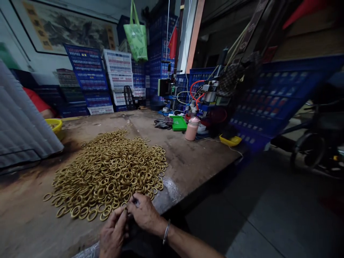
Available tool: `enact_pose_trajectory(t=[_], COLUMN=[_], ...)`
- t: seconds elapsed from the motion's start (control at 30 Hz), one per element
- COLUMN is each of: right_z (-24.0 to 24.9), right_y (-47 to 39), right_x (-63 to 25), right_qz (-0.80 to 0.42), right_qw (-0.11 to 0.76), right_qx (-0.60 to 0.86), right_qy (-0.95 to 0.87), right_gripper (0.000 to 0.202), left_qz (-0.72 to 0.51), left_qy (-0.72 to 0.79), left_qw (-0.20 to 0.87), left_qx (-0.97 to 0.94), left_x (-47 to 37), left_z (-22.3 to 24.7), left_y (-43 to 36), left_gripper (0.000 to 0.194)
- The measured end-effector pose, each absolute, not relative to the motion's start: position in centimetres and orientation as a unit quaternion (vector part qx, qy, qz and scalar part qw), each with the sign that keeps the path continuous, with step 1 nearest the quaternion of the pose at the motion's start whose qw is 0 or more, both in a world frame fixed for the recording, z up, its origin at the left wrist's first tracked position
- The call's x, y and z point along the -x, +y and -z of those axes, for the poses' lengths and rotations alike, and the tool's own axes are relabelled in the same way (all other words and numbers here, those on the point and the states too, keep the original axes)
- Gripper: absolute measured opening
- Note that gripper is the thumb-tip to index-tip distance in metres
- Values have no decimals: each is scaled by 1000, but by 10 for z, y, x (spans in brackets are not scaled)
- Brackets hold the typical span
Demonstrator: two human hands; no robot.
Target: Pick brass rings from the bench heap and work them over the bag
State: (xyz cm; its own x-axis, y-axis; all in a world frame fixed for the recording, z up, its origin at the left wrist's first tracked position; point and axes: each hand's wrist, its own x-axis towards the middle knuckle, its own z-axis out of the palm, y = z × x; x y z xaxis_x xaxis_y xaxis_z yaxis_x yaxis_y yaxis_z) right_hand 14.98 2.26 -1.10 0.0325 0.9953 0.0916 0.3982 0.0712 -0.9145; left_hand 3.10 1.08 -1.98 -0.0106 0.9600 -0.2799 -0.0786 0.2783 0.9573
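A wide heap of brass-coloured rings [115, 172] lies spread over the worktable [199, 165]. At its near edge my left hand [114, 231] is closed, thumb and fingertips pinched together. My right hand [145, 213], with a metal bracelet [166, 232] on the wrist, meets it fingertip to fingertip and is closed too. Something small and dark shows between the right thumb and finger, too small to name. Whatever sits in the left fingertips is mostly hidden. Several single rings lie just beyond the left hand.
A pink bottle [192, 129], a green tray [178, 123] and a yellow tray [230, 140] stand at the back right, near a machine with red hoses [209, 93]. Grey corrugated sheeting [24, 122] and a yellow basin [55, 126] are left. Stacked crates [118, 68] line the back.
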Motion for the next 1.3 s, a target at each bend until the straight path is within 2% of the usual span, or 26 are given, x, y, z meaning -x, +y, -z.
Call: enact_pose_trajectory(t=[0.17,0.27,0.4,0.57,0.9,1.0,1.17,1.3], right_z=[11,10,10,8,-4,-3,5,8], right_y=[22,18,18,19,12,13,6,-3], right_x=[-152,-154,-155,-153,-151,-152,-158,-159], right_qz=[-615,-649,-594,-532,-523,-479,-299,-240], right_qw=[376,411,431,423,420,413,344,253], right_qx=[539,508,524,542,512,533,557,519], right_qy=[-436,-390,-432,-494,-536,-562,-694,-780], right_gripper=[23,26,27,26,24,22,17,13], left_qz=[-501,-479,-456,-438,-471,-472,-474,-473], left_qy=[536,515,513,495,435,432,463,464], left_qw=[536,557,580,608,659,667,649,628], left_qx=[-418,-442,-438,-440,-393,-382,-373,-408], left_x=[-37,-39,-38,-33,-28,-28,-28,-28], left_z=[21,15,8,6,7,5,3,4], left_y=[7,1,-4,-8,-15,-17,-18,-18], left_gripper=[47,37,30,33,30,31,32,30])
